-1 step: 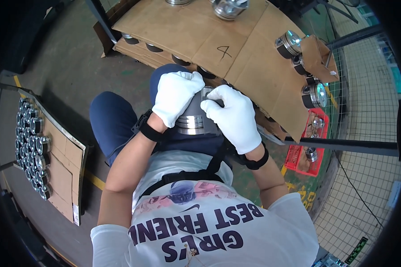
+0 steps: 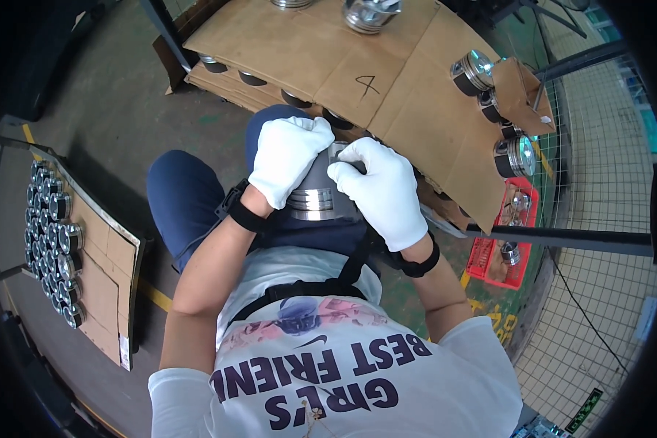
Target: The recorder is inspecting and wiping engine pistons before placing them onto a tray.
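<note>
A: What sits at the centre of the frame?

B: A grey metal piston with grooved silver rings [image 2: 315, 191], held over the person's lap in dark blue trousers.

A: And the hands?

B: Both wear white cloth gloves. The left hand [image 2: 283, 159] is curled over the piston's top left side, fingers wrapped down. The right hand [image 2: 384, 191] grips its right side, thumb and fingertips pinching at the upper edge.

A: What lies around?

B: Above, flat brown cardboard sheets [image 2: 321, 58] layered over rows of more pistons. At right, a red plastic crate [image 2: 498, 261] on the floor. At far left, a tray of shiny pistons [image 2: 51, 233] standing in rows beside cardboard.
</note>
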`<move>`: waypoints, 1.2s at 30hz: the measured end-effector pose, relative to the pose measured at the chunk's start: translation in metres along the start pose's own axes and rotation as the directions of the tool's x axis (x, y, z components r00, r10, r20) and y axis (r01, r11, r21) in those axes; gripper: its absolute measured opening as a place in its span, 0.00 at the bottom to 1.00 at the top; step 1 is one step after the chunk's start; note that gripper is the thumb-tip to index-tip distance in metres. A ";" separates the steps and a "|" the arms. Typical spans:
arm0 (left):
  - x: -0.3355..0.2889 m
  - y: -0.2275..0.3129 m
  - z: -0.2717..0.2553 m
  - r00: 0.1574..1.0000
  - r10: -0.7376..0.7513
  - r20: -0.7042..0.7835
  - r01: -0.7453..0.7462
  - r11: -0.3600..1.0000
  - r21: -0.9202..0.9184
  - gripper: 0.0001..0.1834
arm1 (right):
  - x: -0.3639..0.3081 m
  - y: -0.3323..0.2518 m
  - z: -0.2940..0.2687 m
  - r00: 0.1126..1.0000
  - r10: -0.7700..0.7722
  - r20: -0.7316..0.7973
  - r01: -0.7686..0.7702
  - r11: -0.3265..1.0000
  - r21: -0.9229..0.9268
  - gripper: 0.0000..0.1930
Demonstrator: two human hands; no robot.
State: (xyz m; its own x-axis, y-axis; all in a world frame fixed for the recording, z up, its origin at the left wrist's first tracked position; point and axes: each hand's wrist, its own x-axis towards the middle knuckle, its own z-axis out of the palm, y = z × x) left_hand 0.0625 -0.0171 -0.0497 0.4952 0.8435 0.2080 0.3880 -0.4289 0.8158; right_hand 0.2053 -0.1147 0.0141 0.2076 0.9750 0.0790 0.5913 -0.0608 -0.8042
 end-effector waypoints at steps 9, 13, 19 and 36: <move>-0.002 0.003 0.001 0.992 0.120 -0.049 -0.115 0.989 0.094 0.10 | 0.006 0.002 -0.007 1.000 -0.002 -0.001 0.002 1.000 0.000 0.08; -0.001 0.002 0.002 0.999 -0.039 -0.003 0.039 0.999 -0.018 0.11 | 0.008 0.011 -0.012 0.995 0.082 0.054 -0.092 0.971 0.220 0.09; -0.001 0.000 0.002 0.995 0.088 -0.038 -0.087 0.996 0.036 0.11 | 0.008 0.001 -0.012 0.987 0.110 0.119 -0.137 0.959 0.250 0.09; -0.001 -0.014 0.006 0.986 0.167 -0.016 -0.164 0.982 0.090 0.05 | 0.012 -0.002 -0.003 0.997 0.059 0.039 -0.061 0.997 0.049 0.09</move>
State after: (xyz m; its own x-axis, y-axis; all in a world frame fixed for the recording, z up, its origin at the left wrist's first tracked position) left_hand 0.0614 -0.0136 -0.0645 0.5403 0.7654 0.3497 0.3699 -0.5893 0.7182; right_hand 0.2090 -0.1034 0.0189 0.2120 0.9772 0.0084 0.5385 -0.1096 -0.8355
